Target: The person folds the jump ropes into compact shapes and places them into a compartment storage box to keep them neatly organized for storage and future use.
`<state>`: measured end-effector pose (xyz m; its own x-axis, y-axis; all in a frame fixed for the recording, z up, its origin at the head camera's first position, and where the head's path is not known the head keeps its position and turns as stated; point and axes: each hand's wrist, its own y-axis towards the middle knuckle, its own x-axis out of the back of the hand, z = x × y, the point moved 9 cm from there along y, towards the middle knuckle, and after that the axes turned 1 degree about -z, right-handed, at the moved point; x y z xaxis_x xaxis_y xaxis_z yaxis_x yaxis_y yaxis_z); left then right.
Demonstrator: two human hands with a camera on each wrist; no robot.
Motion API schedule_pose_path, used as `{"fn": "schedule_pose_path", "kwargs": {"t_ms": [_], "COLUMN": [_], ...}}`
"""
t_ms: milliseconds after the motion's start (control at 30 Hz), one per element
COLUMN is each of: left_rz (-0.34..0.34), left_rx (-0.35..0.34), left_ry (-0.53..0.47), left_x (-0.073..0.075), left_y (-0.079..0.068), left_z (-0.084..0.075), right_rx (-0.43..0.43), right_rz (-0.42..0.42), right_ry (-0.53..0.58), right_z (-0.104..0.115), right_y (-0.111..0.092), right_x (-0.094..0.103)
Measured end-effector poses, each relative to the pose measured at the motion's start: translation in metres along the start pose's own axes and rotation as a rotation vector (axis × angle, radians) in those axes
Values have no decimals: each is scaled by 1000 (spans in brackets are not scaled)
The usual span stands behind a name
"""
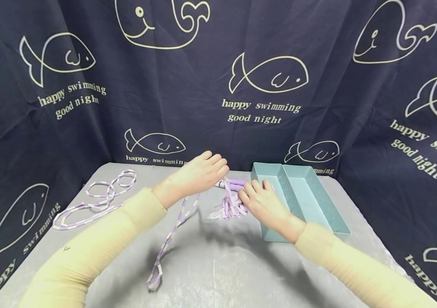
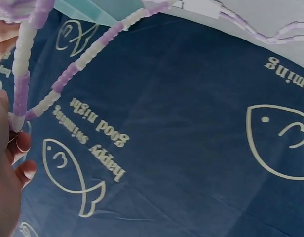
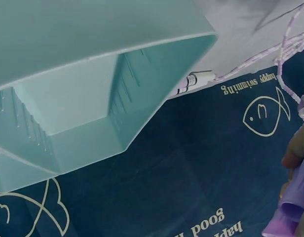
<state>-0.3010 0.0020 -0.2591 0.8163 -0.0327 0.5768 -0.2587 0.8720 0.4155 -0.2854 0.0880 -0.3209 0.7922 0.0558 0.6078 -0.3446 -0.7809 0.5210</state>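
My left hand (image 1: pixel 204 171) pinches a purple-and-white beaded jump rope (image 2: pixel 65 76); in the left wrist view its strand bends at my fingertips. Below the hands hangs the gathered bunch of beads (image 1: pixel 231 207). My right hand (image 1: pixel 264 205) grips this rope's purple handles (image 3: pixel 295 200), which stick out past the fingers in the right wrist view. Behind the bunch, a labelled purple-and-white piece (image 3: pixel 191 83) lies on the table, with a beaded strand leading from it.
A light-blue two-compartment box (image 1: pixel 307 196) stands right of my right hand, its near-left wall beside the wrist. Another beaded strand (image 1: pixel 170 237) runs toward the grey table's (image 1: pixel 226 273) front. Loops of beaded rope (image 1: pixel 104 201) lie at left. A dark-blue curtain (image 1: pixel 203 94) rises behind.
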Motion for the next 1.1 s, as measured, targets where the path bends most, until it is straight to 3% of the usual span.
{"fn": "schedule_pose_path", "kwargs": {"t_ms": [167, 500, 800, 1100], "left_rz": [27, 29, 69, 115], "left_rx": [3, -16, 30, 78], "left_ry": [-15, -26, -106, -176], "left_x": [-14, -32, -47, -63], "left_y": [-7, -11, -21, -36], "left_z": [5, 5, 12, 25], "right_rx": [5, 43, 33, 83], "right_rz": [-82, -107, -183, -234], "right_ry": [49, 91, 143, 200], "right_z": [-1, 2, 2, 6], "right_y": [2, 4, 4, -4], "right_x": [10, 17, 26, 30]}}
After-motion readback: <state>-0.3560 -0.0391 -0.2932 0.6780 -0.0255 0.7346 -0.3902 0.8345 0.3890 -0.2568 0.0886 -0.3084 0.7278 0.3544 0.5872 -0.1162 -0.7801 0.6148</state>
